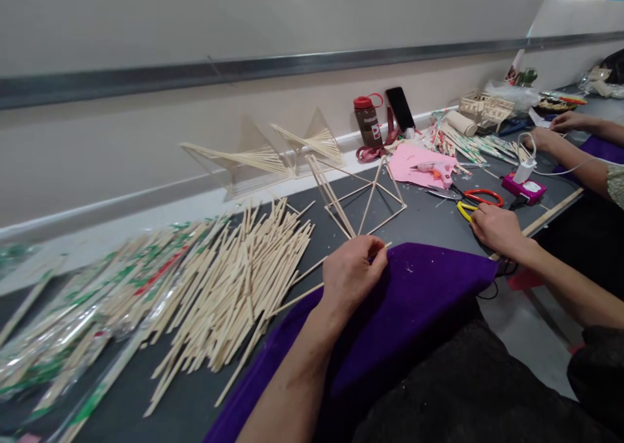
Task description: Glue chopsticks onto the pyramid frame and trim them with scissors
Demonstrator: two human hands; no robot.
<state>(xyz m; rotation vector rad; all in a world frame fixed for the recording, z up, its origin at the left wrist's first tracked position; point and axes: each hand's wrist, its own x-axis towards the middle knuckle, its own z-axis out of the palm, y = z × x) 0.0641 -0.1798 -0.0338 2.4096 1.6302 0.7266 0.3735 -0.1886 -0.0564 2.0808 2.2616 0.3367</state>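
The left hand (353,267) closely pinches a thin wooden stick (297,298) near one tip, which points toward the right hand (500,228), its long axis slanting back past the left wrist. Likely light, stiff and snappable, it suits an end grip. The right fingers curl round a yellow handle (465,210).

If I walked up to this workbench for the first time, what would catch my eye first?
Probably the big heap of loose wooden sticks on the dark tabletop, left of the person's left hand, which pinches a single stick. Next, the vivid purple cloth spread in front of the person. Just beyond that hand stands an open stick frame.
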